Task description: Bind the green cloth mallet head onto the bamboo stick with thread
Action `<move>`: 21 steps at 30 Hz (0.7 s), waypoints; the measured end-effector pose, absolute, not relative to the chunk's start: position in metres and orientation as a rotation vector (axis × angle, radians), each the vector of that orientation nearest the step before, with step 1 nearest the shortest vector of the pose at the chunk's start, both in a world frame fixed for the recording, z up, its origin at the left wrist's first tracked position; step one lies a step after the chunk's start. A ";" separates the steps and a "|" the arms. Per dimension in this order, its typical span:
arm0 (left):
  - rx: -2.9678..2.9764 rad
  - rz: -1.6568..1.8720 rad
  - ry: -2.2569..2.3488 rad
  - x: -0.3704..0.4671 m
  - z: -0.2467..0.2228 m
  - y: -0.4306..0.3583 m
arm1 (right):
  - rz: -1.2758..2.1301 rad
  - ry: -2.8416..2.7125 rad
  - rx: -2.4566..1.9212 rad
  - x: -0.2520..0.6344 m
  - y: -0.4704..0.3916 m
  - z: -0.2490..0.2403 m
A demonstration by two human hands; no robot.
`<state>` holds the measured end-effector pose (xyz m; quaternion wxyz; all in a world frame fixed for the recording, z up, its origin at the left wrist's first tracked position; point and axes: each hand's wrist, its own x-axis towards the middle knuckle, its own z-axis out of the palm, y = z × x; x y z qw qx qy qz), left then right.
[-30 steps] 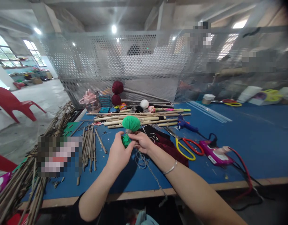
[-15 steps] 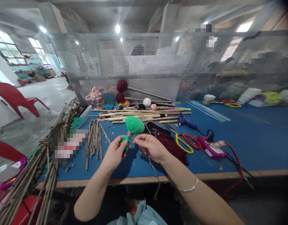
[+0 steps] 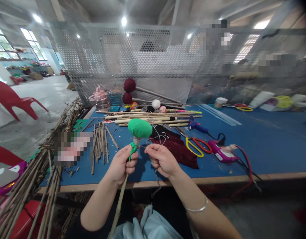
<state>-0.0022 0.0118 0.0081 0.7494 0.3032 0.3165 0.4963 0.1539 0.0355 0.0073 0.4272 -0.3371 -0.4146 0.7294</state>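
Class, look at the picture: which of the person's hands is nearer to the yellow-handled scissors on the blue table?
Right. The right hand is just left of the scissors; the left hand is farther left, gripping the green-headed stick.

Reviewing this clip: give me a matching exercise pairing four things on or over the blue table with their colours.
Things:
1. padded ball on the stick in the left hand
2. scissors
3. cloth beyond the right hand
4. small ball by the mesh screen

Colours:
A. white
B. dark red
C. green
D. yellow and red handles

Pairs: 1-C, 2-D, 3-B, 4-A
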 end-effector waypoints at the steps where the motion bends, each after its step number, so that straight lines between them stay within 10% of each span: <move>1: 0.640 1.064 0.647 -0.003 0.009 0.011 | 1.812 -1.031 -0.850 0.155 0.036 0.007; 21: 0.407 0.764 0.541 0.008 -0.013 0.019 | 1.744 -1.268 -0.828 0.147 0.070 -0.009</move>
